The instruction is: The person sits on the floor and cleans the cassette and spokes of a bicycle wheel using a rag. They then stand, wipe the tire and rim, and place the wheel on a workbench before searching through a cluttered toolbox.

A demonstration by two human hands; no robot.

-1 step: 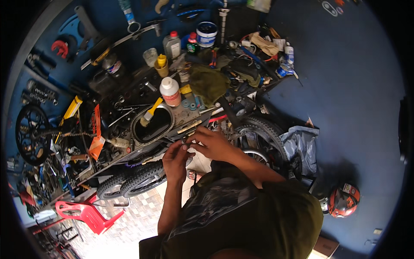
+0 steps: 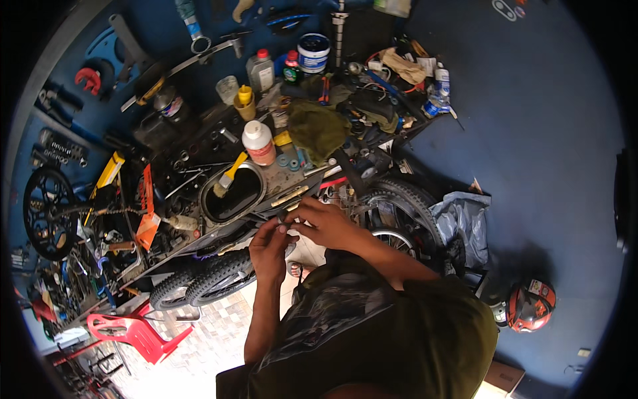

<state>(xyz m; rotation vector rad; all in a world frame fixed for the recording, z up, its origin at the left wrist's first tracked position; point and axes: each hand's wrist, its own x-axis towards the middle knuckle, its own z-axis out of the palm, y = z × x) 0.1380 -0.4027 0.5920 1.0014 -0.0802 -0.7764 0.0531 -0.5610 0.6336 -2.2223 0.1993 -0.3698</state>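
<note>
My left hand (image 2: 268,245) and my right hand (image 2: 321,223) meet fingertip to fingertip in front of the workbench edge. Both are closed in a pinch around a small dark piece (image 2: 282,220), too small and too covered by fingers to name. Just beyond them on the bench stands an oval metal pan (image 2: 261,193) of dark liquid. A yellow-handled paintbrush (image 2: 230,173) rests in it, bristles at the liquid. Beside the pan is a white bottle (image 2: 258,143) with a reddish label.
Bicycle tyres (image 2: 222,276) stand below the bench on the left, with another wheel (image 2: 405,206) on the right. Tools, bottles and an olive rag (image 2: 318,130) crowd the bench. A red plastic chair (image 2: 143,332) is at lower left, a helmet (image 2: 530,306) at right.
The view has shifted slightly, so the bench things sit a little further left. Both hands keep almost the same pinch, with only tiny finger movement.
</note>
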